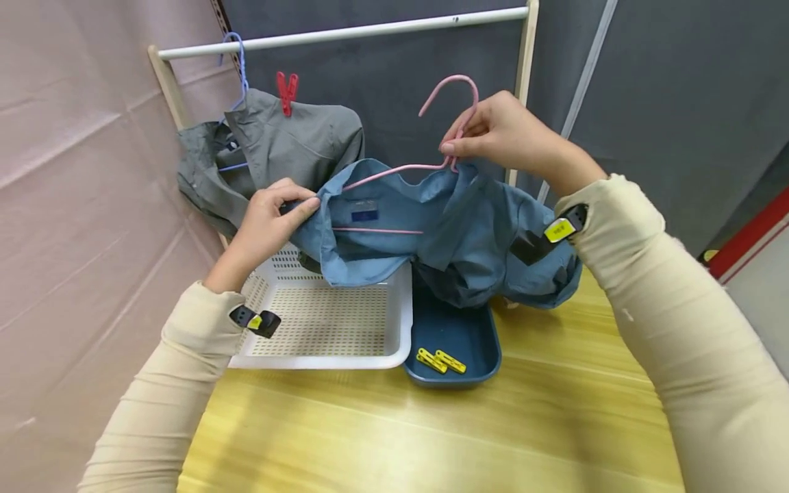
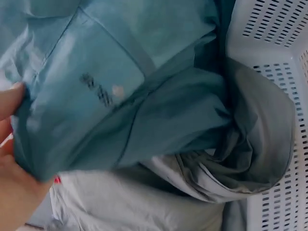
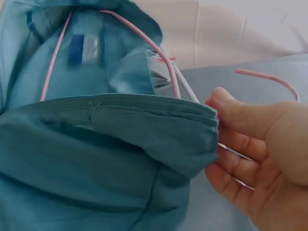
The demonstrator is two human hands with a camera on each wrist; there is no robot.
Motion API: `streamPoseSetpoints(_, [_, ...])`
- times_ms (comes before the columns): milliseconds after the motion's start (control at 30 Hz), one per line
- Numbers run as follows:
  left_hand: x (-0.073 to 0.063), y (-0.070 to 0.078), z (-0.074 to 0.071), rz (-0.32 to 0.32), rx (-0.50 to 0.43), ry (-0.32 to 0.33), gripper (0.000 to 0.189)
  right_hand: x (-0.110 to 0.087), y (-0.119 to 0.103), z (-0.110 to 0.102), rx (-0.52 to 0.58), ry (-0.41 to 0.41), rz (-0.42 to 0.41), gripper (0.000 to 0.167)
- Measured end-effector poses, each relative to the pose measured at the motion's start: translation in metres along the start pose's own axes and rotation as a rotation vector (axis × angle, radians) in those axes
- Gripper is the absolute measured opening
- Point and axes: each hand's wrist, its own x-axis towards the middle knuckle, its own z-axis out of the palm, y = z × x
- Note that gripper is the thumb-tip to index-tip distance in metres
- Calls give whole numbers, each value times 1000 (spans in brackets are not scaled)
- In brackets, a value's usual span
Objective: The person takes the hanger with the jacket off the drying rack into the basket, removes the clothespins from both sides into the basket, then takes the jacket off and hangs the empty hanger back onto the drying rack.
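A blue jacket (image 1: 474, 233) hangs partly over a pink clothes hanger (image 1: 397, 170), its neck opening and inner label facing me. My right hand (image 1: 508, 137) grips the hanger at its neck, just below the hook. At the jacket's left edge, my left hand (image 1: 266, 219) pinches the cloth between thumb and fingers. The left wrist view shows the outer side of that cloth (image 2: 110, 77), with a small dark print. In the right wrist view, the jacket's front edge (image 3: 144, 113) lies close to my right fingertips. One end of the hanger is hidden inside the jacket.
A grey jacket (image 1: 308, 133) hangs on a blue hanger (image 1: 242, 65) from the white rail (image 1: 370, 31), with a red clothespin (image 1: 286, 94) on it. Below stand a white basket (image 1: 333, 361) and a dark blue tray (image 1: 487, 356) holding yellow clothespins (image 1: 451, 361), on a wooden table (image 1: 394, 438).
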Motion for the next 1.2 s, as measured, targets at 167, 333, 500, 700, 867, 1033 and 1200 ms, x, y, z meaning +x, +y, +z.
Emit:
streamPoseSetpoints(167, [-1, -9, -12, -153, -269, 102, 10, -12, 11, -4, -22, -3, -73, 15])
streamPoseSetpoints(333, [-1, -17, -15, -282, -302, 127, 20, -27, 18, -3, 32, 37, -70, 12])
streamPoseSetpoints(500, [-5, -24, -10, -281, -150, 82, 14, -39, 22, -3, 122, 65, 25, 16])
streamPoseSetpoints(700, [-13, -33, -3, -256, -44, 44, 12, -48, 22, -5, 217, 139, 130, 20])
streamPoseSetpoints(867, [-14, -35, 5, -235, 43, -18, 11, -37, 14, -5, 313, 225, 161, 23])
streamPoseSetpoints(1033, [-17, -34, 10, -189, 123, -50, 11, -12, 3, 4, 332, 229, 100, 22])
streamPoseSetpoints(1200, [-17, -35, 15, -184, 114, -64, 11, 8, -7, 13, 414, 189, 100, 23])
